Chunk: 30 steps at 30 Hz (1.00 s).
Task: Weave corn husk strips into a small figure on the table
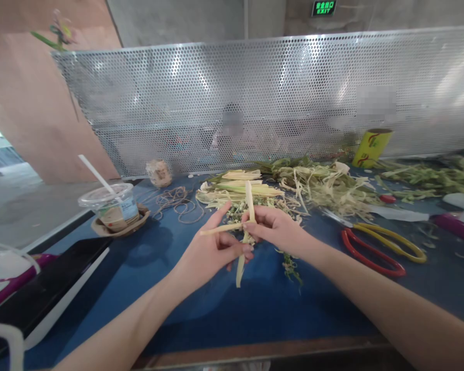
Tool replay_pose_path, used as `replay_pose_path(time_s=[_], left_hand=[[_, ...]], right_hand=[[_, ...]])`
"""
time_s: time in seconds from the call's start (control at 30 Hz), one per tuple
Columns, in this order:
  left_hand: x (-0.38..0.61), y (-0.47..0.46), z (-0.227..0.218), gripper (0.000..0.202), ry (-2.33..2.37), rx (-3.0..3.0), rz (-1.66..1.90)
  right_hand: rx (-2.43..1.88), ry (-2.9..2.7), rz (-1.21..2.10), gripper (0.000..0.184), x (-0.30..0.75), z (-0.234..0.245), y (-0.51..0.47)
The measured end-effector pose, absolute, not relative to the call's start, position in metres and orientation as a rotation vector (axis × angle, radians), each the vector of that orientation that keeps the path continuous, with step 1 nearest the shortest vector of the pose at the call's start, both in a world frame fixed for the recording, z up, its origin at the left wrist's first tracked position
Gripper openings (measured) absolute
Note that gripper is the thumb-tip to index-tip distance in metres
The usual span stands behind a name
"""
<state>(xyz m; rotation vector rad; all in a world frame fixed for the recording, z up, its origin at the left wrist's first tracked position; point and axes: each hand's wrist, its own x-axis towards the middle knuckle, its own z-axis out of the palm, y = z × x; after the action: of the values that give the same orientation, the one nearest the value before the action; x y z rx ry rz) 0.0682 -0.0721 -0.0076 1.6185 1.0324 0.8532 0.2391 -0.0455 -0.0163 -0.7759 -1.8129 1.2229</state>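
Two pale yellow strips of plant leaf, like corn husk, cross between my hands. The long strip [250,200] stands roughly upright, while the cross strip [225,228] points left. My left hand [216,247] pinches the long strip's lower part between thumb and fingers, its index finger stretched out behind the cross strip. With thumb and fingertips, my right hand [276,230] pinches the strips near their crossing. The exact contact there is partly hidden by fingers. Just beyond lie a pile of cut strips [242,189] and small plant scraps [235,210].
On the blue tabletop [212,319], red-and-yellow-handled scissors [386,245] lie right. A lidded cup [118,211], tangled cord [176,201] and black phone-like slab [42,288] are left. Shredded leaves [328,188] and a yellow tube [371,148] sit before the perforated metal screen [201,103].
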Motion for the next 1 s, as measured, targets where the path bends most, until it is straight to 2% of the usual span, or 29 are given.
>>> replay_pose_path(time_s=[0.1, 0.17, 0.33, 0.6, 0.73, 0.83, 1.0], left_hand=[[0.065, -0.072, -0.005, 0.055, 1.128, 1.822, 0.89], [0.062, -0.072, -0.004, 0.043, 1.165, 1.954, 0.932], [0.057, -0.072, -0.002, 0.041, 1.144, 2.068, 1.017], [0.054, -0.068, 0.002, 0.04, 1.045, 1.887, 1.165], [0.062, -0.064, -0.002, 0.049, 0.847, 1.56, 1.184], [0.071, -0.064, -0.009, 0.055, 0.691, 1.441, 1.093], [0.081, -0.067, -0.016, 0.039, 0.805, 1.354, 1.047]], right_hand=[[-0.805, -1.811, 1.206, 0.018, 0.239, -0.014, -0.049], [-0.778, -1.823, 1.198, 0.018, 0.239, -0.013, -0.051], [-0.746, -1.729, 1.233, 0.018, 0.237, -0.015, -0.052], [-0.731, -1.602, 1.327, 0.019, 0.236, -0.013, -0.053], [-0.813, -1.546, 1.31, 0.025, 0.236, -0.011, -0.054], [-0.736, -1.512, 1.303, 0.019, 0.231, -0.01, -0.055], [-0.571, -1.494, 1.398, 0.022, 0.226, -0.013, -0.057]])
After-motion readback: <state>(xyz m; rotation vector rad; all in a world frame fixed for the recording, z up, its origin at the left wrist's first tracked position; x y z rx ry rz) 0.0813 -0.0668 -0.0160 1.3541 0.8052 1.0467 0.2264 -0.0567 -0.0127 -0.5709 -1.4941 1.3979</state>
